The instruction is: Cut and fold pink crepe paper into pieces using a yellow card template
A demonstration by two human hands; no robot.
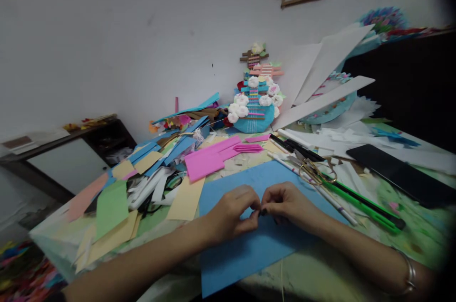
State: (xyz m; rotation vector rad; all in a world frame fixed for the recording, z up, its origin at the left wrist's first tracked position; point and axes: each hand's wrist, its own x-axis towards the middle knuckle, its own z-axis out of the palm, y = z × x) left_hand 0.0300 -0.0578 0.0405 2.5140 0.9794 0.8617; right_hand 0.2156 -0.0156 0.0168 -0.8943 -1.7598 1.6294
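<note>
At lower centre, the left hand [233,212] and right hand [290,204] meet, fingertips pinched together on something too small to tell, above a large blue sheet [245,259] that a dragging forearm could crease or shift.

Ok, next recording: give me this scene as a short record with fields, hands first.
Left hand: left hand above the blue sheet, fingertips close to the other hand's
Right hand: right hand, fingers curled, bracelet on that arm
Held: too small to tell
Under hands: blue sheet
Left side: green paper, pink paper
Right side: gold-handled scissors, green cutter, flat black object
Back: blue craft piece with white flowers
</note>
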